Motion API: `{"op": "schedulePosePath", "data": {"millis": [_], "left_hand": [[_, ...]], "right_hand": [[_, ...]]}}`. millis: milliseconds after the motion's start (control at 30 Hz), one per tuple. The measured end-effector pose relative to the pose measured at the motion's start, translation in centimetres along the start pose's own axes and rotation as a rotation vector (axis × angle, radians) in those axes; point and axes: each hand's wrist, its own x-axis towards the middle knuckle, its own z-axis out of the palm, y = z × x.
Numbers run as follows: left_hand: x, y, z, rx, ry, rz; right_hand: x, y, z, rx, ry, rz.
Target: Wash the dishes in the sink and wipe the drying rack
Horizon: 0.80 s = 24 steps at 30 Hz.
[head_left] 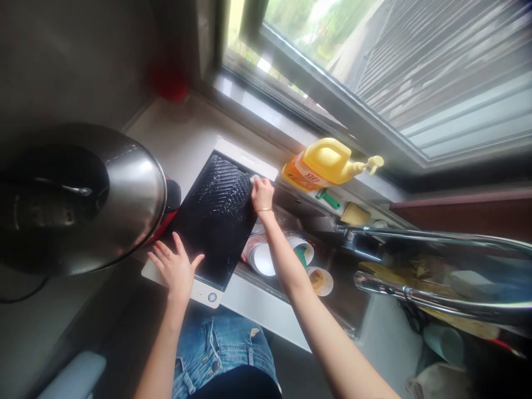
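Pale counter (195,119), dark sink (349,293) set into it, and here's the main player: a black griddle (208,227), flat on the counter, its right side along the sink's edge. Ridged at the far half, beaded with wet, so I'd call it slippery; stiff through and through, and probably hefty for its size. The sure grip? The pale ends, near strip (203,293) and far strip (241,157), looking drier than that slick middle. Left hand (177,267) now, fingers spread wide, over the near left corner; pressing or hovering, can't tell! Right hand (262,195) at the far right edge, fingers bunched, pinching a white wad (253,179), likely soft and light.
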Motion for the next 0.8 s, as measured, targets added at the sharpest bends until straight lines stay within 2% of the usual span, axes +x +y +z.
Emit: {"op": "schedulePosePath", "data": {"millis": [67,167,267,333,400,500,567,633,700,800], "left_hand": [[0.0,0.0,0.0,-0.008,0.003,0.000],[0.0,-0.1,0.2,-0.038,0.008,-0.003],[-0.1,-0.1,0.5,-0.070,0.002,-0.010],[-0.1,-0.1,0.6,-0.089,-0.004,-0.011],[-0.1,-0.2,0.5,-0.098,-0.007,-0.012],[-0.1,-0.1,0.3,-0.092,-0.009,-0.013],[0.0,-0.1,0.1,-0.086,-0.008,-0.009],[0.0,0.0,0.1,-0.082,-0.009,-0.007],[0.0,0.0,0.1,-0.082,-0.009,-0.009],[-0.1,0.0,0.3,-0.083,-0.009,-0.018]], "right_hand": [[1.2,-1.3,0.1,0.066,-0.017,-0.083],[-1.3,-2.0,-0.1,0.063,-0.064,-0.213],[-5.3,-0.1,-0.5,-0.029,-0.064,-0.180],[-6.2,1.4,-0.7,-0.051,-0.059,-0.141],[-5.0,2.0,-0.7,-0.028,-0.058,-0.141],[-1.4,1.2,-0.6,0.002,-0.052,-0.161],[-0.2,0.6,-0.8,-0.006,-0.059,-0.184],[-0.8,0.8,-1.3,-0.028,-0.074,-0.215],[-2.7,1.8,-1.7,-0.047,-0.090,-0.215],[-4.0,3.1,-1.9,-0.055,-0.078,-0.102]]}}
